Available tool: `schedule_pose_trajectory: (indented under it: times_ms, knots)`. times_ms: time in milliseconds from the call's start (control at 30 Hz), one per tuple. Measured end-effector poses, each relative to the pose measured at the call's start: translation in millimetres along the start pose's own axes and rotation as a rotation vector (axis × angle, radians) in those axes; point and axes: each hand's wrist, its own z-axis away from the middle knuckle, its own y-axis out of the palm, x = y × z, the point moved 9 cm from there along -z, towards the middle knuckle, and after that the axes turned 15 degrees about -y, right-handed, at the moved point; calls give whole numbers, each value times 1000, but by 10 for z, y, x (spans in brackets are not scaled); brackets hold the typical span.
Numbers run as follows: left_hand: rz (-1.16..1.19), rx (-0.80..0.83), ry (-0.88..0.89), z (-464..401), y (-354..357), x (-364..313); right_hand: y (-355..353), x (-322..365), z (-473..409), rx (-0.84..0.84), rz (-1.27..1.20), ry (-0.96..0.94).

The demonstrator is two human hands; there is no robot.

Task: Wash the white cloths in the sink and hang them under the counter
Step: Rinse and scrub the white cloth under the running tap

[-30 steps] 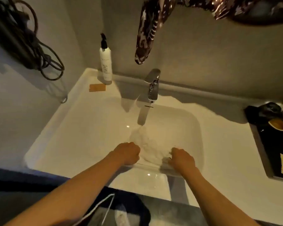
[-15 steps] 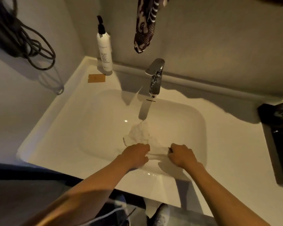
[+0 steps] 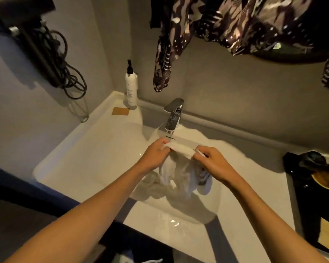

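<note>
A wet white cloth [image 3: 179, 173] hangs over the white sink [image 3: 95, 160], held up by its top edge just below the chrome tap [image 3: 174, 116]. My left hand [image 3: 156, 154] grips the cloth's left end and my right hand [image 3: 211, 162] pinches its right end, with a short stretch of the cloth pulled between them. The rest of the cloth drapes down into the basin. Whether water runs from the tap is unclear.
A white pump bottle [image 3: 131, 86] and a small tan card [image 3: 120, 111] sit at the sink's back left corner. Patterned dark fabric [image 3: 217, 27] hangs overhead. Dark cables [image 3: 65, 73] hang on the left wall. A black tray with dark objects [image 3: 315, 179] lies on the right.
Both hands have lifted the cloth from the basin floor up toward the tap and stretched its top edge between them. The view has tilted upward.
</note>
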Motion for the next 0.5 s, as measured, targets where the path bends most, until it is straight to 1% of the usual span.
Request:
schedule_pose_trajectory:
  times_ms: [67, 100, 167, 233, 300, 333, 367, 400, 433, 467, 500]
  knots:
    - [134, 24, 37, 54, -29, -357, -69, -6, 39, -85, -63, 9]
    - [158, 42, 51, 76, -13, -520, -54, -23, 27, -108, -128, 31]
    - [135, 95, 74, 126, 66, -778, 27, -50, -49, -125, -282, 58]
    - [134, 204, 37, 104, 132, -851, 80, -123, -194, -165, -324, 53]
    - [245, 340, -48, 30, 124, -762, 95, -259, -300, -303, -389, 113]
    - [320, 326, -106, -22, 72, -652, 83, -339, -314, -405, -422, 166]
    - [392, 234, -163, -98, -29, -513, 106, -440, -334, -499, -450, 243]
    - [421, 121, -259, -125, -75, -278, 143, -513, -331, -565, -526, 295]
    - [440, 49, -386, -131, -31, 21, 232, -559, -355, -602, -649, 342]
    - [497, 72, -577, -85, 129, 312, 353, -581, -386, -613, -808, 383]
    - [642, 201, -779, 1, 406, 541, 457, -574, -416, -613, -964, 421]
